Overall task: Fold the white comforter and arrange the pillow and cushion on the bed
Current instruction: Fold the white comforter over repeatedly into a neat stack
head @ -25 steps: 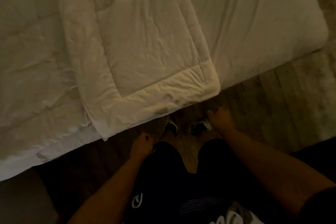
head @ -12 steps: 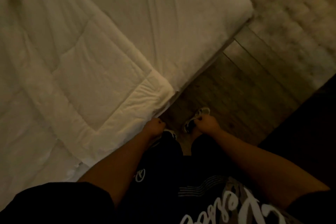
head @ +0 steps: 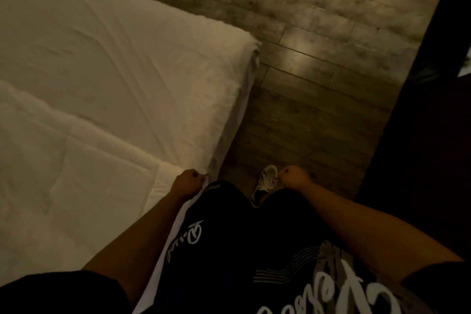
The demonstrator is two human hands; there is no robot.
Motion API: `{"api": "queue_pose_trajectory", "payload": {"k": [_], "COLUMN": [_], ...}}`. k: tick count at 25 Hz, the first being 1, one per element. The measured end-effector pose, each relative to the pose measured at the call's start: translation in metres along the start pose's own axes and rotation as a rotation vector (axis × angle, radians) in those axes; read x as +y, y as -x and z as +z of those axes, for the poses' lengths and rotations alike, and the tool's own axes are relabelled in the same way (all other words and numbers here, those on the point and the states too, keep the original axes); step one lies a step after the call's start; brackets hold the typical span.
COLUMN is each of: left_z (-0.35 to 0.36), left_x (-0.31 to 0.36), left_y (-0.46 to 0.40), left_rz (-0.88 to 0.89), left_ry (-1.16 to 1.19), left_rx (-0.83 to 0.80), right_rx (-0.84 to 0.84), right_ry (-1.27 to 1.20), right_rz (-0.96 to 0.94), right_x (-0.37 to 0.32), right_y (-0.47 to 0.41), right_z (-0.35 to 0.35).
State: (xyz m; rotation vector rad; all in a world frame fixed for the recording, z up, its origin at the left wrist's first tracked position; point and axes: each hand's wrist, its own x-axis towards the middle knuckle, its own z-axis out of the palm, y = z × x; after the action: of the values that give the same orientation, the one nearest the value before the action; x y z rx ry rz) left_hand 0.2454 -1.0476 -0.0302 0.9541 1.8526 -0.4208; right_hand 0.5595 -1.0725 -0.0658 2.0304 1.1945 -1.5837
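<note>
The white comforter lies in quilted folds over the near left part of the bed, which is covered by a white sheet. Its near corner hangs at the bed's edge by my leg. My left hand hangs with loosely curled fingers right at that corner, and no grip on the fabric shows. My right hand hangs loosely curled over the floor, holding nothing. No pillow or cushion is in view.
The bed's corner points toward the wooden floor. A pale shaggy rug lies beyond it. A dark piece of furniture bounds the right side. My shoe is on the floor between bed and furniture.
My view has swung right along the bed, so the comforter has slid to the lower left and the bed's corner and the rug show. Both hands still hang at my sides.
</note>
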Motion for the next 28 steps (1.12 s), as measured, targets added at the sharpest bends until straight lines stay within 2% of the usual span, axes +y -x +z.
{"api": "queue_pose_trajectory", "payload": {"k": [3, 7, 10, 14, 18, 22, 28], "left_z": [-0.013, -0.033, -0.046, -0.096, -0.154, -0.195, -0.221], "left_x": [0.032, 0.068, 0.101, 0.190, 0.303, 0.394, 0.460], "left_y": [-0.008, -0.026, -0.057, -0.098, -0.129, -0.153, -0.187], "left_rz": [-0.082, -0.190, -0.140, -0.060, 0.060, 0.110, -0.036], "left_ry": [0.134, 0.346, 0.275, 0.233, 0.321, 0.437, 0.479], "left_rx": [-0.054, -0.109, -0.097, -0.107, -0.169, -0.148, -0.070], "right_rx": [0.009, 0.012, 0.113, 0.201, 0.180, 0.150, 0.004], "right_ry": [-0.071, -0.205, -0.206, -0.171, -0.069, -0.026, 0.099], "right_rz": [0.029, -0.032, -0.039, -0.027, 0.102, 0.154, 0.129], "right_x": [0.002, -0.026, -0.051, -0.088, -0.087, -0.084, -0.128], "right_y": [-0.013, -0.042, -0.065, -0.077, -0.084, -0.120, -0.206], "right_z": [-0.039, -0.096, -0.145, -0.228, -0.307, -0.381, -0.502]}}
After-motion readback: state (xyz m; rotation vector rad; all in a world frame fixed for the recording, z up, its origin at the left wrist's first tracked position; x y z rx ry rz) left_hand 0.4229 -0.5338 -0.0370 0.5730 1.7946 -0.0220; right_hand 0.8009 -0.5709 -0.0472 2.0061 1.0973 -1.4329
